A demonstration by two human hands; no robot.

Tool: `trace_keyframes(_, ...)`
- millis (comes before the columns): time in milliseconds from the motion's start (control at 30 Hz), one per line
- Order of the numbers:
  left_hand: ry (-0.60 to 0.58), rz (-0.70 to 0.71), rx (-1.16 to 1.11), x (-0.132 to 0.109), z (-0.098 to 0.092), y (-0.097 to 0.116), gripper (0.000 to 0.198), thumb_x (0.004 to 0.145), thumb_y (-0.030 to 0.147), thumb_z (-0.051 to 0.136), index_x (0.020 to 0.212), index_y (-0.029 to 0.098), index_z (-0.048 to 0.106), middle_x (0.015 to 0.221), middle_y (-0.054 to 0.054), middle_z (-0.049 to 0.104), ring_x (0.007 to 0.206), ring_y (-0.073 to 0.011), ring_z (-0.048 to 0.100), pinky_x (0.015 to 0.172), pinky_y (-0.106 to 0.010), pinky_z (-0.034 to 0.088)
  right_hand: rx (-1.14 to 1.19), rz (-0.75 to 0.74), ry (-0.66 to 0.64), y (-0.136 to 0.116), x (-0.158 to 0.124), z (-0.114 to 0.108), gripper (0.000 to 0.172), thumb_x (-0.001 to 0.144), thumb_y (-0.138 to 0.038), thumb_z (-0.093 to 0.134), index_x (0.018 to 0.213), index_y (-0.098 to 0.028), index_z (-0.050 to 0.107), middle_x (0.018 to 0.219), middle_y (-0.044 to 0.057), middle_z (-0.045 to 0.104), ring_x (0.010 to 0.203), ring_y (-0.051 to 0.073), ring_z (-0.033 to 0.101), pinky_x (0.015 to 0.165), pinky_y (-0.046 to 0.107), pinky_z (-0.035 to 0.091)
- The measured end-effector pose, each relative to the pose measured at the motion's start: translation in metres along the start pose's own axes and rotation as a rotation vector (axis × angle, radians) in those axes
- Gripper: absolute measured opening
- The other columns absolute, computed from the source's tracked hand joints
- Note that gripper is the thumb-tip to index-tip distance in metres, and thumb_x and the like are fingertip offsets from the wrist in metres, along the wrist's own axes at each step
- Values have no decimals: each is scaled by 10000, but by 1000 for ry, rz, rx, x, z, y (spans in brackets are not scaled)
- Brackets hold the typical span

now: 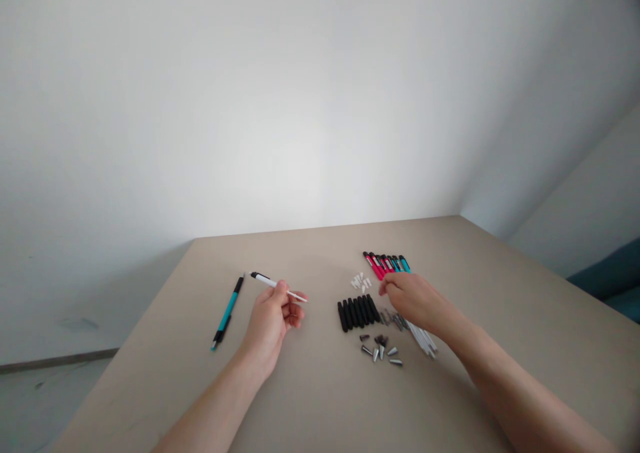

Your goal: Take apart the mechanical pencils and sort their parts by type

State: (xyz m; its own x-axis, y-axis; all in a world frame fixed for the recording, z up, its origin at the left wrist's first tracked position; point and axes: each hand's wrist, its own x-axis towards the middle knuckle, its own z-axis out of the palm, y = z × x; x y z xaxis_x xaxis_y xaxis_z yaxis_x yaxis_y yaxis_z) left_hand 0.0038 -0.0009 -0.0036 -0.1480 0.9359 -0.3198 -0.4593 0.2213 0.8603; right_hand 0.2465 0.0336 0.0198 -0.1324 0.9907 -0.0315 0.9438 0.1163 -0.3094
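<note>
My left hand point(275, 316) is closed on a white pen barrel point(263, 279) with a black end, and a thin white refill point(299, 297) sticks out past my fingers to the right. My right hand point(407, 298) reaches over the loose parts with its fingers curled together. Whatever its fingertips may hold is hidden. Close to them lie small white tips point(361, 281), a row of black grips point(358, 312) and thin springs point(385, 317). White refills point(423, 338) lie partly beneath the right hand.
An assembled turquoise and black pen point(229, 312) lies at the left of the table point(310, 400). Pink barrels point(374, 264) and turquoise barrels point(405, 263) are lined up behind my right hand. Silver cone tips point(381, 351) lie scattered in front. A wall point(300, 106) borders the table's far edge.
</note>
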Motion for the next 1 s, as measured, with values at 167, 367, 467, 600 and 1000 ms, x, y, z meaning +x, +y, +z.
trace_keyframes(167, -7, -18, -16, -1, 2, 2, 215, 867, 236, 506, 670, 155, 475, 622, -62, 657, 415, -113, 538, 393, -215, 392, 210, -7, 55, -6, 2, 5, 271, 815, -187, 420, 932, -186, 665, 748, 35, 672, 722, 169, 605, 648, 256, 395)
trace_keyframes(367, -183, -165, 33, -12, 8, 1, 226, 916, 222, 440, 707, 151, 489, 710, -127, 695, 560, -183, 656, 513, -279, 493, 566, -182, 54, -31, -11, 21, 159, 835, -318, 523, 906, -184, 571, 668, -25, 596, 607, 123, 543, 545, 219, 384)
trace_keyframes(467, -246, -215, 42, -15, 10, -2, 204, 912, 218, 461, 722, 153, 494, 704, -124, 693, 595, -203, 676, 544, -298, 514, 557, -294, -4, -49, -22, 27, 95, 844, -260, 548, 829, -188, 608, 653, -24, 583, 602, 115, 530, 569, 217, 399)
trace_keyframes(600, -243, -229, 46, -16, 11, -4, 234, 928, 198, 418, 719, 143, 509, 661, -100, 674, 546, -175, 655, 533, -294, 521, 516, -511, 12, -60, -28, 31, 60, 817, -168, 598, 847, -187, 646, 882, 30, 608, 749, 128, 563, 673, 227, 441)
trace_keyframes(1000, -238, -189, 175, -9, 1, -14, 153, 903, 262, 491, 839, 135, 545, 845, -148, 701, 696, -217, 694, 587, -328, 549, 295, -636, -67, -50, -27, 27, 455, 769, -191, 644, 1209, -182, 527, 1140, 99, 583, 1052, 228, 527, 919, 355, 420)
